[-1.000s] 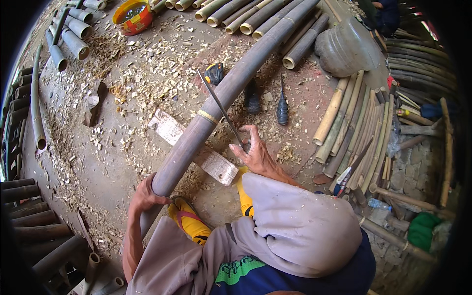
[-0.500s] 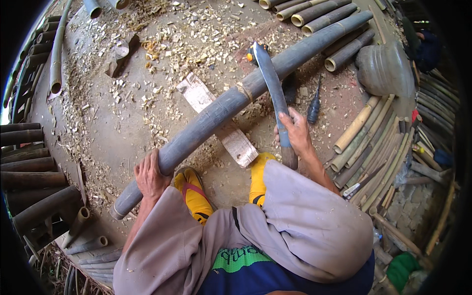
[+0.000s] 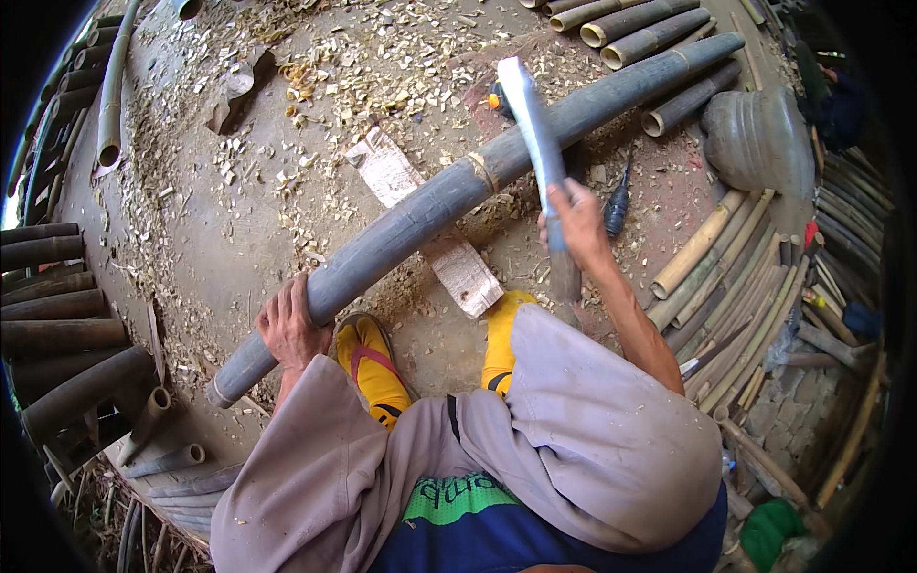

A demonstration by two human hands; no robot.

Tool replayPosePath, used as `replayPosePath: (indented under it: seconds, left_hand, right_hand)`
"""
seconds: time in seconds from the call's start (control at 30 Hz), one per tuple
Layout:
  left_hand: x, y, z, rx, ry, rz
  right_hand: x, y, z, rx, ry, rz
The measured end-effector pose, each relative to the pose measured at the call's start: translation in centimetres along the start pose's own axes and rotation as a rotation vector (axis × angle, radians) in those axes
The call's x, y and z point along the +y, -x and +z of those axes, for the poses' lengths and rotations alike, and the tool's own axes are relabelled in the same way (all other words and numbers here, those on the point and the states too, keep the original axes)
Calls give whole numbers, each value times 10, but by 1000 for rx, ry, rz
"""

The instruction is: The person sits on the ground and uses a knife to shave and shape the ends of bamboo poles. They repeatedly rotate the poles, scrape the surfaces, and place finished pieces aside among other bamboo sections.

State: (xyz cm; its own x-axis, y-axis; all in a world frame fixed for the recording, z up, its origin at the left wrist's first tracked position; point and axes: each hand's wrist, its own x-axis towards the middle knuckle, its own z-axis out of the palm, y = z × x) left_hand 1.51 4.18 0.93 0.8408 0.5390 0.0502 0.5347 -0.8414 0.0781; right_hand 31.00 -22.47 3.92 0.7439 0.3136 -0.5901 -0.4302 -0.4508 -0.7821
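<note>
A long dark bamboo pole (image 3: 411,224) slants from near my left knee up to the far right. My left hand (image 3: 293,328) is wrapped over its near end. Under the pole's middle lies a pale wooden block (image 3: 461,275). My right hand (image 3: 577,227) grips the handle of a machete (image 3: 537,129), whose blade, slightly smeared by motion, points away from me and passes over the pole just beyond a notched ring. Whether the blade touches the pole I cannot tell. My feet, in yellow socks and sandals, rest close to the block.
A dark pointed tool (image 3: 617,204) lies right of the machete, near a big grey plastic bottle (image 3: 755,141). Cut bamboo lengths are stacked at the far right (image 3: 659,36), left (image 3: 62,337) and right (image 3: 707,250). Wood chips (image 3: 382,72) litter the ground.
The machete has risen slightly, its tip shifting up and right, and my right hand has moved a little farther away. My left hand still holds the pole, which sits slightly shifted in view.
</note>
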Motion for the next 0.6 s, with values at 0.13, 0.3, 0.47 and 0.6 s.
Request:
replayPosePath:
  seconds: [0.13,0.3,0.47,0.6]
  left_hand:
    - [2,0,-1,-1,7,-17]
    - [0,2,-6,-36,-16,-27]
    - [-1,1,-4,1,-26,-12]
    - [-3,6,-7,-32,-38,-23]
  right_hand:
    - [14,18,22,-170,104,-13]
    - [-6,-3,2,-63,144,-6]
    - [24,21,29,-252,136,-123]
    - [-2,3,12,-34,195,-39]
